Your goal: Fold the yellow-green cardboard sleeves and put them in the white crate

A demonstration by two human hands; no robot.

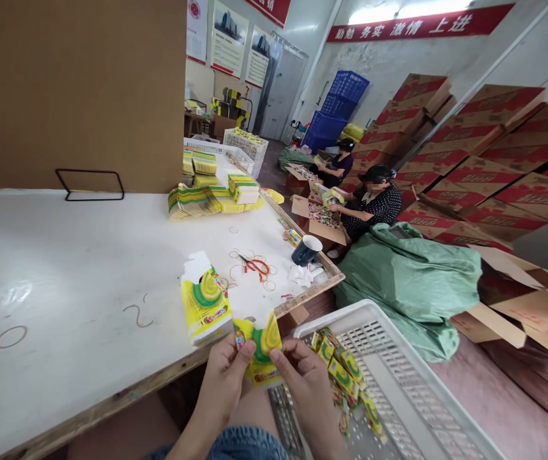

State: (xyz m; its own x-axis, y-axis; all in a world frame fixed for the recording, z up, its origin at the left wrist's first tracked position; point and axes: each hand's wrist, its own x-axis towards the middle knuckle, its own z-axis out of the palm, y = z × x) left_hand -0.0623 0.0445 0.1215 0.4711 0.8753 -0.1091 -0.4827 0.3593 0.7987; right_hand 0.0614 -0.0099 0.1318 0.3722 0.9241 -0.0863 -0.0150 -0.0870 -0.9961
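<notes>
Between my two hands is a yellow and green printed carton [260,348] with a white flap standing up at its top. My left hand [228,367] pinches its left side between thumb and fingers. On the opposite side, my right hand [303,374] grips the carton's edge the same way. Just left of it, on the table's near edge, lies a stack of similar flat cartons [207,306] with white flaps. Below and right of my hands, several small filled yellow-green boxes [343,370] lie in a white plastic crate [412,377].
On the white table [82,268] are red-handled scissors [256,266], rubber bands, a dark mug [306,250] and bundled cartons [207,198]. Green sacks [408,275] and an open cardboard box [532,300] stand right. Two people [374,198] sit beyond, near stacked boxes.
</notes>
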